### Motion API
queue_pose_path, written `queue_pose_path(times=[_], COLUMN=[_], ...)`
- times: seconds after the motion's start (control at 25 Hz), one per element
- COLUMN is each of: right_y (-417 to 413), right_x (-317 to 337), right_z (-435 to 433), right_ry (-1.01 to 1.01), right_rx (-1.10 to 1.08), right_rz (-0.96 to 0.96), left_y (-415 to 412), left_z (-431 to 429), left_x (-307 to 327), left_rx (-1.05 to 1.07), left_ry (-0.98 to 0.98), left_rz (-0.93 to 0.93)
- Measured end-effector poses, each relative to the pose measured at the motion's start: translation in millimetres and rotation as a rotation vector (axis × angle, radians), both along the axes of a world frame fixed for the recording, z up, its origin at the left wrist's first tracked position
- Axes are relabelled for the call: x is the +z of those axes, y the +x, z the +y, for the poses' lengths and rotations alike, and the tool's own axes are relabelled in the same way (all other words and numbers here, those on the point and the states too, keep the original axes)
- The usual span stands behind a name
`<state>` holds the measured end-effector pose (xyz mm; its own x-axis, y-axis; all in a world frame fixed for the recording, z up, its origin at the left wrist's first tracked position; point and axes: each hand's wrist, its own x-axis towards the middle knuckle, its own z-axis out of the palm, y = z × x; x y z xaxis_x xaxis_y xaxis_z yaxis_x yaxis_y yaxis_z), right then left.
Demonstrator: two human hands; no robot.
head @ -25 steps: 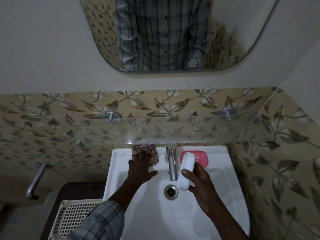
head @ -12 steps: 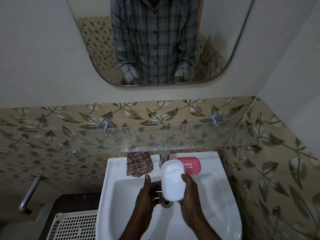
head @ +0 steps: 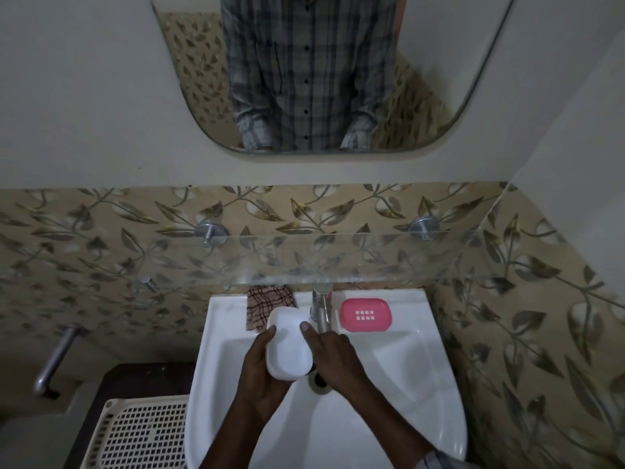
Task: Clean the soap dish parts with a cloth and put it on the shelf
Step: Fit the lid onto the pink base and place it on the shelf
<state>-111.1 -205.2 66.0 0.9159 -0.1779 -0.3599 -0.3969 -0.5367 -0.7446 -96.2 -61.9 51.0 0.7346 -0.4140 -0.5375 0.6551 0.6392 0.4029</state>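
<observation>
white sink (head: 422, 384) | leaf tiles (head: 101, 238) | both hands (head: 260, 374) grip white dish part (head: 287, 346)

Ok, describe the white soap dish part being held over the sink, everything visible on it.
The white soap dish part is a smooth, rounded-rectangle shell that looks like plain glossy plastic, with no holes or markings showing on the face toward the camera. It is held above the basin of the sink, long axis running away from the person, tilted slightly. The left hand cups it from below and the side; the right hand presses its right edge. Its far end overlaps the checked cloth.
</observation>
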Motion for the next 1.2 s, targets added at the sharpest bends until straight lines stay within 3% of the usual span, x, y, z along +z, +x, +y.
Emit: queue_pose_path(times=[0.12, 0.24, 0.32, 0.44, 0.56, 0.68, 0.76, 0.8, 0.96, 1.04, 1.2], right_y=[4, 0, 1, 7, 10, 8, 1, -3, -17, -20, -18], right_x=[-18, -49, -70, -99, -105, -100, -90, -81, -37, -5, 32], right_z=[-27, -64, -83, -104, -113, -124, -128, -128, -102, -80, -40], right_ry=[-0.032, -0.485, -0.734, -0.933, -0.989, -0.963, -0.781, -0.591, 0.347, 0.672, 0.659], right_rx=[-0.17, -0.303, -0.153, 0.116, 0.191, 0.165, -0.002, -0.14, -0.613, -0.64, -0.375], right_rz=[-0.249, -0.453, -0.381, -0.365, -0.378, -0.56, -0.691, -0.696, -0.436, -0.32, -0.142], left_y=[14, 24, 26, 24, 22, 20, 21, 20, 14, 10, 1], left_z=[4, 13, 16, 14, 12, 12, 14, 13, 6, -3, -20], left_x=[-3, -8, -11, -13, -14, -12, -7, -4, 10, 17, 33], left_rx=[0.016, 0.017, 0.004, -0.007, -0.005, -0.017, -0.024, -0.027, -0.059, -0.076, -0.078], left_ry=[-0.021, 0.005, 0.018, -0.027, -0.058, -0.022, -0.002, -0.001, 0.04, 0.092, 0.218], left_rz=[-0.04, -0.063, -0.044, 0.006, 0.034, 0.019, 0.009, 0.001, -0.051, -0.089, -0.229])
